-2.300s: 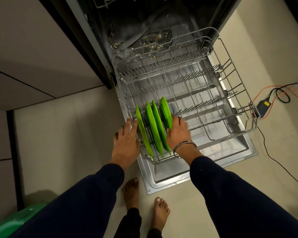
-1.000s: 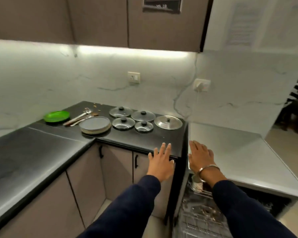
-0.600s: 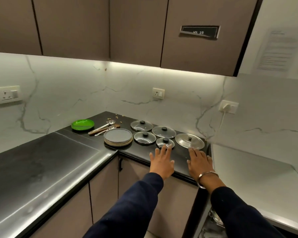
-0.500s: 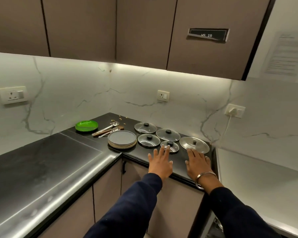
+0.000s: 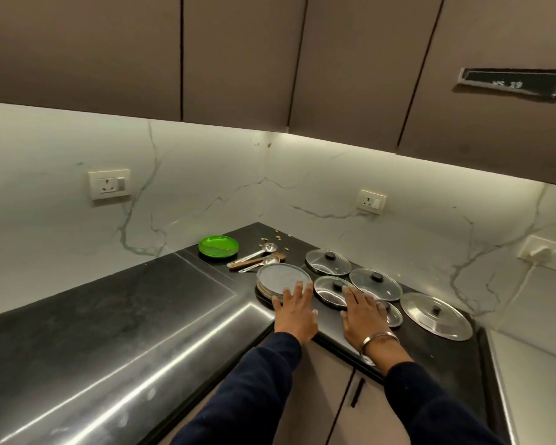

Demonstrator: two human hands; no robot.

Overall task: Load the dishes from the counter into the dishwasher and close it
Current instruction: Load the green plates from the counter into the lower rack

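A stack of grey plates (image 5: 280,277) sits on the black counter (image 5: 126,316). My left hand (image 5: 295,311) stretches out flat with its fingertips over the stack's near edge and holds nothing. My right hand (image 5: 363,313) lies flat beside it, its fingers over a small glass lid (image 5: 329,289), a bangle on the wrist. A green plate (image 5: 218,246) sits in the far corner with several spoons (image 5: 254,259) next to it. More glass lids (image 5: 327,261) (image 5: 375,283) and a steel lid (image 5: 435,315) lie to the right. The dishwasher is out of view.
Brown wall cabinets hang overhead. Wall sockets (image 5: 109,184) (image 5: 371,201) sit on the marble backsplash; a plug (image 5: 544,253) fills the one at right. Crumbs lie in the counter's corner. Cabinet doors (image 5: 341,399) stand below the counter edge.
I turned from the dishwasher's lower rack, where green plates stand, up to the counter. Both hands moved forward and left, from the counter edge to the grey plates and the small lid.
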